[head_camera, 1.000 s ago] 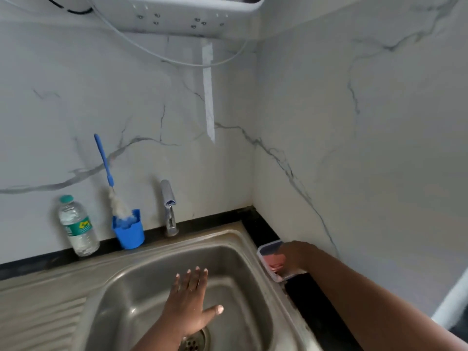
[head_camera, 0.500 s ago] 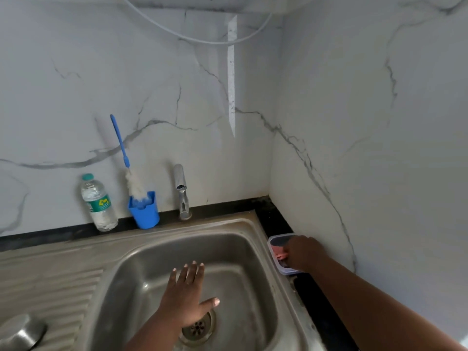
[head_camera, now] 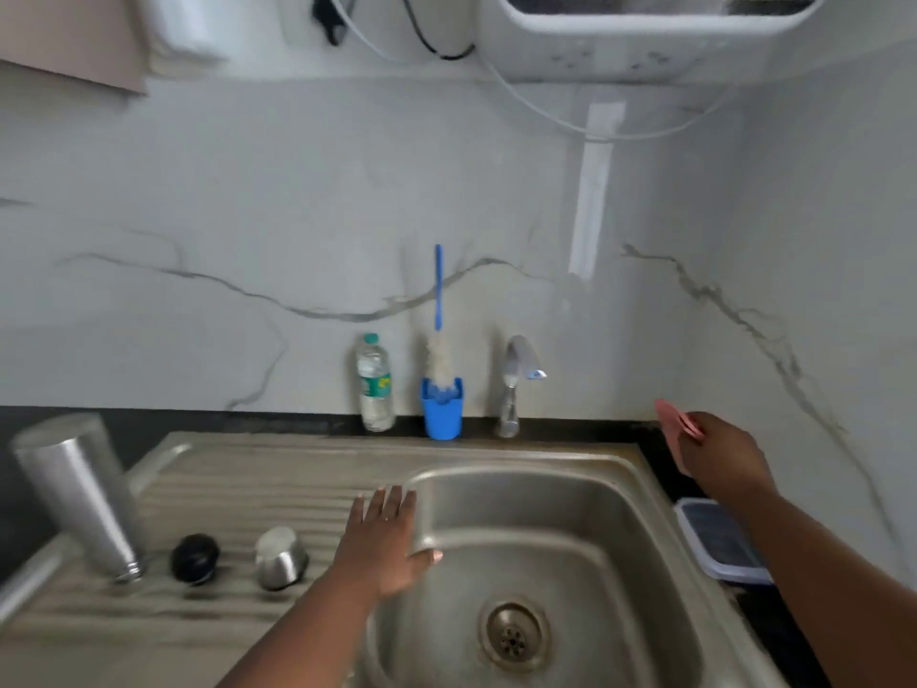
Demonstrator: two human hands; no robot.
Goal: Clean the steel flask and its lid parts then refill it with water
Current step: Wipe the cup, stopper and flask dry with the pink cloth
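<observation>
The steel flask stands upside down on the ribbed drainboard at the far left. Beside it lie a black round stopper and a steel cup lid. My left hand is open, fingers spread, over the left rim of the sink basin. My right hand is raised above the right counter and holds a pink scrub pad.
A tap stands behind the basin. A blue cup with a bottle brush and a plastic water bottle stand against the marble wall. A clear-rimmed dish sits on the black counter at right. A drain lies in the basin.
My right hand has lifted out of the dish with the pink pad in it. The view has swung left, so the flask and lid parts have come into sight. My left hand has shifted to the basin's left rim.
</observation>
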